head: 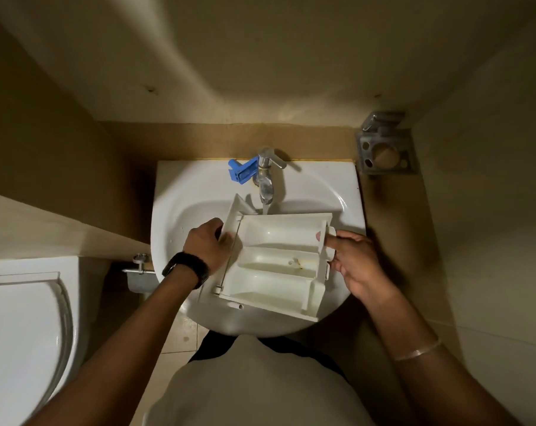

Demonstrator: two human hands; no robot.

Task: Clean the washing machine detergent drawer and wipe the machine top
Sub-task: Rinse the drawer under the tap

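blue part beside tap, toilet left

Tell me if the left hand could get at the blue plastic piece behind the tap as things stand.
Probably yes, once freed: the left hand grips the drawer; the rim up to the blue piece looks unobstructed.

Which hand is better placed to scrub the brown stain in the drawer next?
Probably the right hand: it pinches the drawer end nearest the stain, while the left hand grips the far end.
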